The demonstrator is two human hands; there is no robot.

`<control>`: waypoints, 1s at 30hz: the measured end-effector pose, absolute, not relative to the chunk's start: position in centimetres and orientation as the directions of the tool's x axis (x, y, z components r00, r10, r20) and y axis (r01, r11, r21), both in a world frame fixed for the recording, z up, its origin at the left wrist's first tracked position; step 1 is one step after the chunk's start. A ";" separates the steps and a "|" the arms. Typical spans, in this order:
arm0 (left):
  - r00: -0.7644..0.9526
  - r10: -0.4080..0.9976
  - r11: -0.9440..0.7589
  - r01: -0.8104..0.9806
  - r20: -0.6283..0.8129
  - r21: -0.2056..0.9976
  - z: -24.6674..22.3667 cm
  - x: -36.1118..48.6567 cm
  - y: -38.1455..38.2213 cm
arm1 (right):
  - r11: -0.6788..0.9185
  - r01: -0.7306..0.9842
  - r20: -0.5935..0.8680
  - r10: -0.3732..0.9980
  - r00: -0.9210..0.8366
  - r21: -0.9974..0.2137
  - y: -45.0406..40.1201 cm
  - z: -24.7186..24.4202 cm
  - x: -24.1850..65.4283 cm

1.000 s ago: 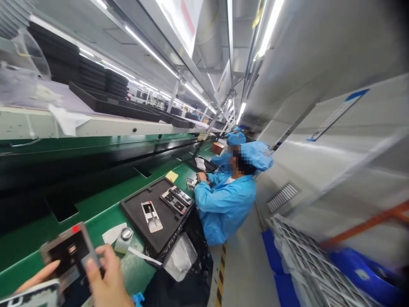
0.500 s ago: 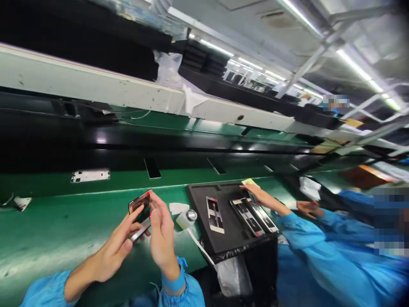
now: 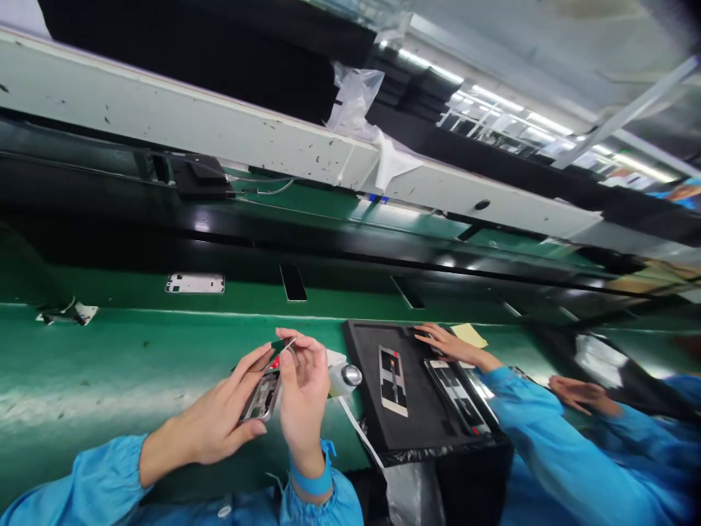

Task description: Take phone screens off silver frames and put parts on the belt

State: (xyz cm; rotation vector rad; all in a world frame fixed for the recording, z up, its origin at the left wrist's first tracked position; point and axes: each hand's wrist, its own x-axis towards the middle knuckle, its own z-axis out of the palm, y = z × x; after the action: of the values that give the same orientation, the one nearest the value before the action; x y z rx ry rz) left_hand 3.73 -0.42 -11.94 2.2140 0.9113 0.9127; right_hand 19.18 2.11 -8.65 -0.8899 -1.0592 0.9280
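Observation:
My left hand [image 3: 211, 420] is closed around an opened silver phone frame [image 3: 261, 399], its inner parts facing up. Just above the frame, a thin dark phone screen [image 3: 280, 345] stands tilted, seen almost edge-on. The fingers of my right hand [image 3: 304, 391] are closed on the screen's upper right end, and my left fingertips reach its lower side. Something small and red shows between the two parts; the fingers hide much of it. Close to my right hand, a small white bottle [image 3: 344, 380] with a metal top stands on the green bench [image 3: 136, 372].
To the right is a black foam tray [image 3: 364, 394] with several phone parts. A co-worker's hand [image 3: 446, 342] reaches over it; another hand [image 3: 583, 393] is farther right. Beyond the bench edge lie a white phone frame [image 3: 196, 283] and dark phone panels [image 3: 293, 282]. A yellow note [image 3: 469, 335] lies behind the tray.
The screen has tipped from showing its glossy face to nearly edge-on, and the frame's inside now shows. My view has swung left, so the scene sits farther right.

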 end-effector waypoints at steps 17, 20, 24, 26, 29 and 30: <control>0.588 0.770 -0.541 0.396 0.248 0.742 -11.6 5.0 -0.1 | 0.340 -0.070 0.315 0.918 0.239 -0.938 3.5 -8.9 21.0; 0.572 0.794 -0.509 0.441 0.206 0.739 -11.8 5.1 -0.1 | 0.337 -0.129 0.301 0.925 0.232 -0.933 3.7 -9.7 20.8; 0.579 0.806 -0.469 0.499 0.122 0.728 -11.4 5.4 -0.3 | 0.320 -0.086 0.290 0.923 0.252 -0.943 3.7 -10.2 20.8; 0.587 0.802 -0.466 0.502 0.109 0.729 -11.1 5.5 -0.4 | 0.322 -0.070 0.295 0.920 0.258 -0.944 3.6 -10.1 20.8; 0.592 0.795 -0.469 0.461 0.134 0.753 -10.8 5.3 -0.1 | 0.335 -0.059 0.313 0.920 0.236 -0.940 3.5 -9.8 21.2; 0.586 0.796 -0.466 0.434 0.152 0.771 -10.7 5.1 0.0 | 0.338 -0.055 0.318 0.922 0.220 -0.940 3.6 -9.9 21.4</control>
State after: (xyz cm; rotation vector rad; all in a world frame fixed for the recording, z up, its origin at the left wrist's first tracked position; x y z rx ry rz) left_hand 5.10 0.02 -10.71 2.1130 0.9733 0.6616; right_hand 21.44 3.56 -9.86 -0.9887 -1.1323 0.8564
